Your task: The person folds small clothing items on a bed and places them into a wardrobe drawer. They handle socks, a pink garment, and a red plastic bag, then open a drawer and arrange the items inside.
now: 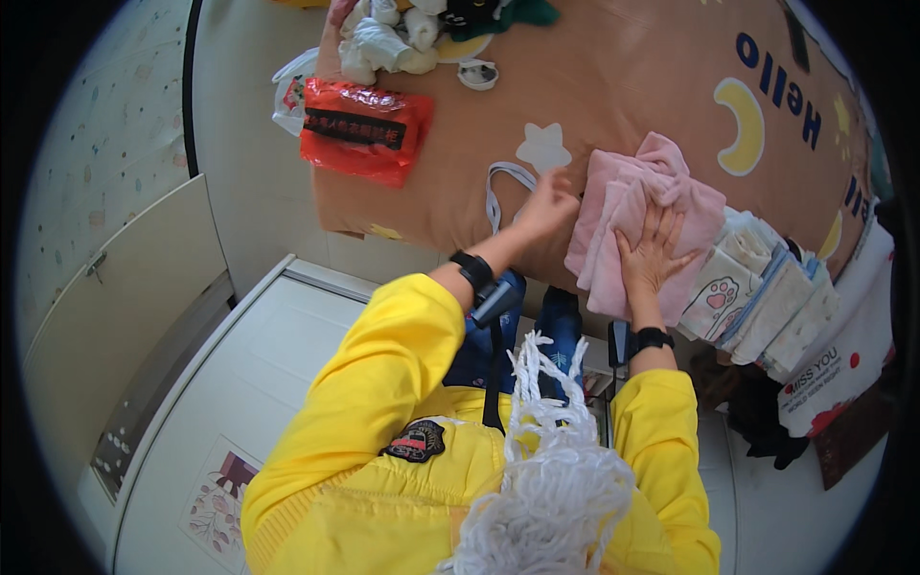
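A folded pink plush garment point(697, 201) lies near the edge of the brown bedspread. My right hand point(652, 248) presses flat on top of it, fingers spread. Just left of the garment, my left hand point(550, 203) hovers over the bedspread with its fingers curled; whether anything is pinched in them is unclear. A thin white strap point(493, 195) loops on the bedspread beside my left wrist, partly hidden by it. Right of the garment sit folded cloths point(773, 309), one printed with a paw.
A red plastic package point(366, 133) bearing writing lies at the bed's left end, with a white plastic bag point(287, 93) behind it. White rolled clothes point(388, 47) are heaped farther back, near a small white rolled item point(477, 74). A white door-like panel point(244, 374) stands left of me.
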Tool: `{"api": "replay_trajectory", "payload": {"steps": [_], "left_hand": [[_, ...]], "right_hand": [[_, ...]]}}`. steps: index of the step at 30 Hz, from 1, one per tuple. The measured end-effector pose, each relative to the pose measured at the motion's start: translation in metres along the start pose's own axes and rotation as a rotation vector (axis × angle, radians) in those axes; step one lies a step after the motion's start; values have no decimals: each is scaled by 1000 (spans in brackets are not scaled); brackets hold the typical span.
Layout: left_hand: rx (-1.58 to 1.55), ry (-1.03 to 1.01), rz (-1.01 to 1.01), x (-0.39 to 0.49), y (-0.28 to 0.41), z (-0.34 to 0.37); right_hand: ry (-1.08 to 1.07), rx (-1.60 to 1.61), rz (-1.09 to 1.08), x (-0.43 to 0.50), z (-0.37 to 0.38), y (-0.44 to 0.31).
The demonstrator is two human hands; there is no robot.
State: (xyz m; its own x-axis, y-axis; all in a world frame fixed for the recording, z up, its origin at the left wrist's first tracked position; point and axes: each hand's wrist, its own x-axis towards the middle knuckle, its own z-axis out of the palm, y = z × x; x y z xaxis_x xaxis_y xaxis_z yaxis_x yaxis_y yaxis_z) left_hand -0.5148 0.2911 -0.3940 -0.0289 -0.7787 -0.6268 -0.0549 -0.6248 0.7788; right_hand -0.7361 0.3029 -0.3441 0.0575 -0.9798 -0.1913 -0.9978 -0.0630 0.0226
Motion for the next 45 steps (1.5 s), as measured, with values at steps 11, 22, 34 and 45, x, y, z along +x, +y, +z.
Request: {"api": "replay_trajectory", "payload": {"steps": [11,22,34,45], "left_hand": [[397,633,329,126,50,-159],[-602,261,241,-4,94,-120],[226,514,569,-162,189,-111],[-697,47,171,-242,206,-109]], "right_hand": [[-205,201,-146,-12,-86,-1],[-320,1163,5,35,-147,-113],[-121,1654,40,11,-215,-193],[-304,1828,17,-32,-224,-144]]}}
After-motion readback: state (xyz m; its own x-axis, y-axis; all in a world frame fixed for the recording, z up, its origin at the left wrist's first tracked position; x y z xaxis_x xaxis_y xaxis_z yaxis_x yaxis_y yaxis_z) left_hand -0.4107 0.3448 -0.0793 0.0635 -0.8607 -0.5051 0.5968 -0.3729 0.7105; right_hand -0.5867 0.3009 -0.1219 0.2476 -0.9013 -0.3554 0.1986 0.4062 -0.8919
